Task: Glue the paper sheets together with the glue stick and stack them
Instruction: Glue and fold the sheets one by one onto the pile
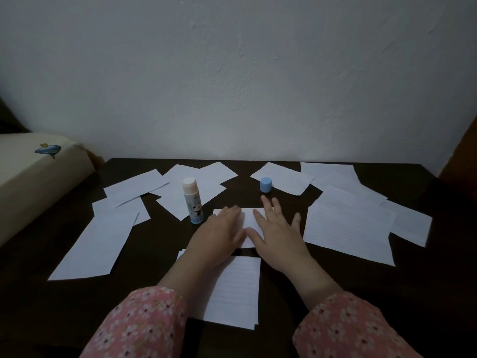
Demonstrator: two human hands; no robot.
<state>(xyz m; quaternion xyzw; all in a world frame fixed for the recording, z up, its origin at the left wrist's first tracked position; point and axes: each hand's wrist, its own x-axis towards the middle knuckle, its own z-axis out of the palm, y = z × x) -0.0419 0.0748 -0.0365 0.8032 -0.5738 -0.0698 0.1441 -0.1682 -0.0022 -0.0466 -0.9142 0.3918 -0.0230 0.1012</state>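
A small lined sheet (249, 223) lies flat near the middle of the dark desk (284, 293), and both hands press on it with straight, spread fingers. The left hand (219, 233) covers its left part and the right hand (277, 236) its right part, so only a strip between them and the far edge show; whether a second sheet lies under it cannot be told. Just nearer the front edge lies a small stack of lined sheets (235, 290), partly hidden by the left forearm. The glue stick (193, 200) stands upright just left of the pressed sheet, uncapped, its pale tip up. Its blue cap (265, 185) stands apart, toward the back edge, beyond the right hand. Loose paper sheets are scattered on the left side (98, 246), along the back edge (201, 177) and on the right side (346, 228), many overlapping so their number is hard to make out. Pink flowered sleeves (144, 321) are cut off at the bottom. A cream cushion (33, 177) sits past the desk's left back corner.
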